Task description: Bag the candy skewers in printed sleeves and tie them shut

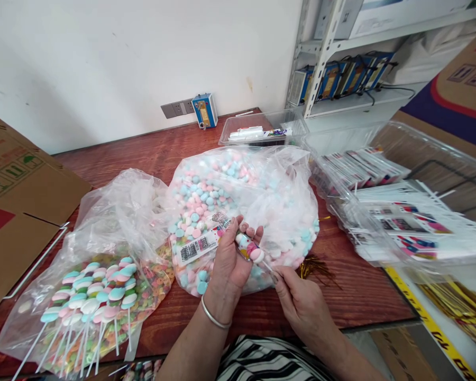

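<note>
My left hand [232, 259] is closed around a candy skewer [257, 255], its pink and white sweets partly inside a printed clear wrapper. Flat printed wrappers [198, 247] stick out beyond the same hand on its left side. With thumb and fingers, my right hand [301, 296] pinches the white stick at the skewer's lower end. Behind both hands lies a large clear bag [238, 180] full of pink, blue and white candies. To the left, several finished-looking candy skewers [91, 291] rest on a clear bag of ring-shaped gummies [158, 275].
Clear bins at right hold wrappers and white sticks [400, 196]. Gold twist ties [315, 270] lie near the table edge. A small clear tray [265, 132] and a blue box [205, 111] stand at the back. Cardboard boxes [24, 211] flank the left side.
</note>
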The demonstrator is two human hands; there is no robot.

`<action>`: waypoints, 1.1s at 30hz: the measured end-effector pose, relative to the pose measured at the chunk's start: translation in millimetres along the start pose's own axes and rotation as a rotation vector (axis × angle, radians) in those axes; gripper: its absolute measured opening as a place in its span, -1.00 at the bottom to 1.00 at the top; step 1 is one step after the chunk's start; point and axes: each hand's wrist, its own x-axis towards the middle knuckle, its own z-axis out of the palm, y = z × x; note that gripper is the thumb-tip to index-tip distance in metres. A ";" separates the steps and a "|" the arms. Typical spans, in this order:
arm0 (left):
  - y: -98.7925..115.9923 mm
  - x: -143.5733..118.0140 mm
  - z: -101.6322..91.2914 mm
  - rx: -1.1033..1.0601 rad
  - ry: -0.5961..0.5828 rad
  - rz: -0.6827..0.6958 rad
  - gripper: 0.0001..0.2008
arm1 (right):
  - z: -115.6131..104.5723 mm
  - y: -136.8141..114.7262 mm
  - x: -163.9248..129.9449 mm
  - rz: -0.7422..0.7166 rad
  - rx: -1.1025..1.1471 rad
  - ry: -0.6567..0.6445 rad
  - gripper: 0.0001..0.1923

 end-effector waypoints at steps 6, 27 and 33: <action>3.9 2.7 4.0 -0.119 0.130 -0.120 -0.76 | -3.9 -6.0 -1.6 0.021 0.072 -0.045 -0.79; -16.0 -10.1 -11.3 0.369 -0.039 0.112 -0.73 | -9.8 -9.4 9.0 0.181 0.185 -0.001 -0.78; -12.9 3.4 -14.5 0.363 0.152 0.238 -0.65 | -8.7 -12.0 3.2 0.073 0.083 -0.024 -0.76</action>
